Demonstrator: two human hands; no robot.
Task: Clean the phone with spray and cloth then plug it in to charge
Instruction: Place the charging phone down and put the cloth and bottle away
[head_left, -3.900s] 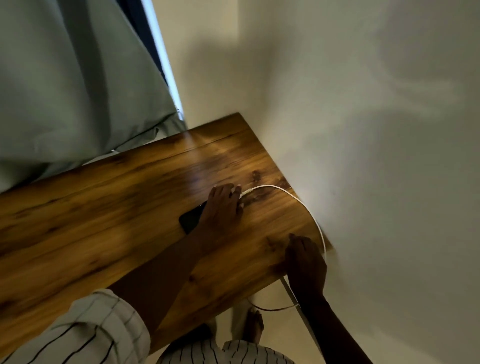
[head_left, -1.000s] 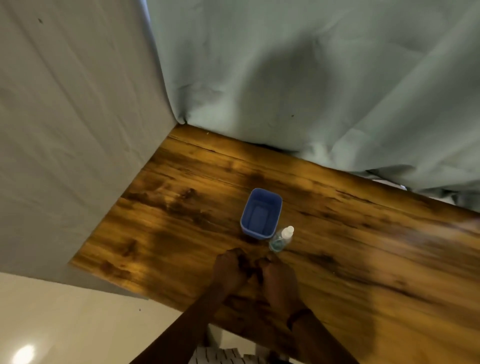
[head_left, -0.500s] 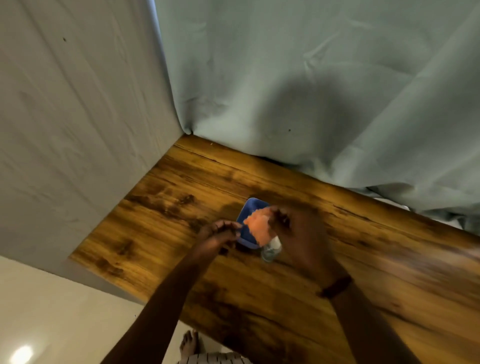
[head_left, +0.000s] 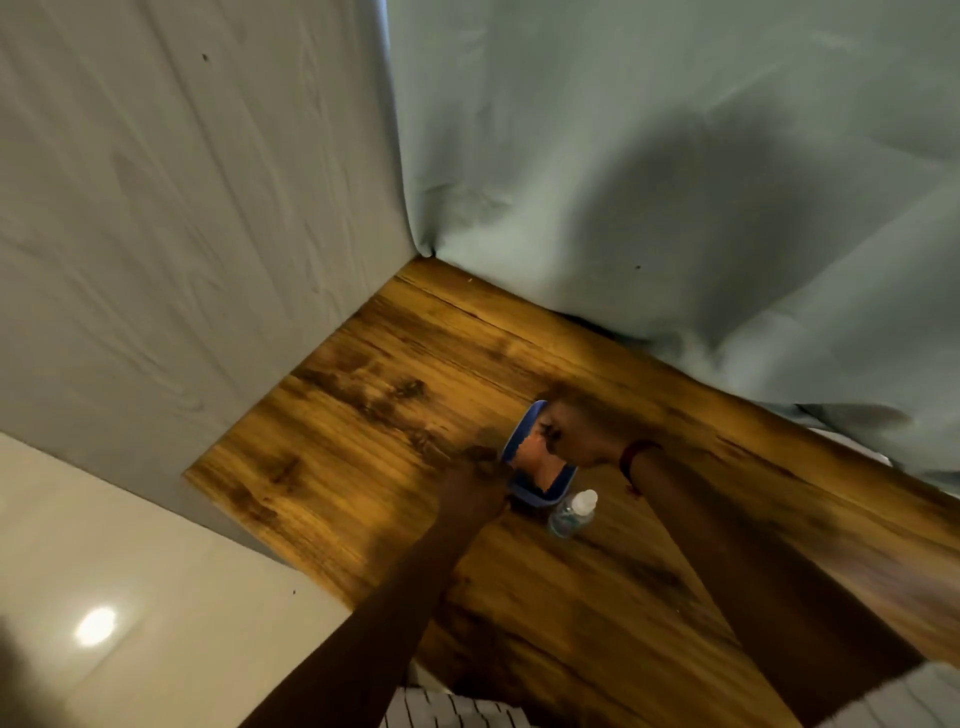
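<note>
Right hand (head_left: 577, 434) arches over the tub (head_left: 521, 430), fingers curled on the cloth (head_left: 540, 466) inside; left hand (head_left: 470, 489) meets its left rim, grip unclear.

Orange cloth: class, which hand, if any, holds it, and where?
The right hand grips the orange cloth by its upper end, inside the blue tub.

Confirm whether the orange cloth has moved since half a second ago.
Yes. The cloth now lies down inside the bin, with the right hand on it; before, it was held above the bin's rim.
</note>
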